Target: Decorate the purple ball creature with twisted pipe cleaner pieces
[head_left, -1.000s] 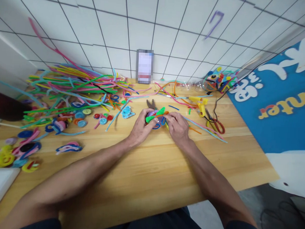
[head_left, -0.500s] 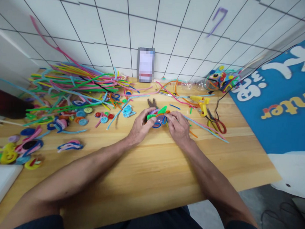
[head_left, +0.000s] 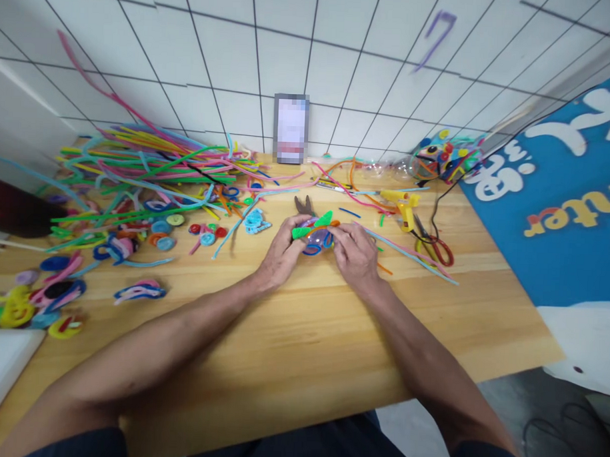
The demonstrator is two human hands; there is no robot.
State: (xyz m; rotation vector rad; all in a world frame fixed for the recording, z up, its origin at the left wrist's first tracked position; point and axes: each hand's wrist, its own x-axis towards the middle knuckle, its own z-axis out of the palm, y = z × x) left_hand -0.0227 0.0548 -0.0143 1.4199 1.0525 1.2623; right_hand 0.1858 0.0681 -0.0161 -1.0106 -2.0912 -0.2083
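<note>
Head view: 2 bare hands meet above a wooden table [head_left: 290, 361], around 1 small craft piece.
Craft piece [head_left: 319, 237]: between the hands, in front of the pliers; purple and shiny in the body, with 2 green leaf-like parts on top, an orange strip, and blue loops at the near side.
Left hand [head_left: 283, 250]: fingers curled around the piece's left end, thumb along its near side.
Right hand [head_left: 355, 251]: thumb and fingers bunched in a pinch at its right end, by the orange strip (the exact fingertip contact is too small to tell).
Pliers [head_left: 304, 204]: dark tips spread, pointing at the wall; the rest is hidden behind the piece and left hand.
Right side: a yellow glue gun [head_left: 404, 205] lies near red-handled scissors [head_left: 440, 252]; pink and light-blue pipe cleaners [head_left: 424, 262] stretch from behind the right hand.
Left side: a light-blue coiled shape [head_left: 255, 222] sits near the left hand; farther off, a heap of multicoloured pipe cleaners [head_left: 157, 160].
Tiled wall [head_left: 215, 59]: 1 phone [head_left: 291, 129] leans upright against it, its screen pixelated.
</note>
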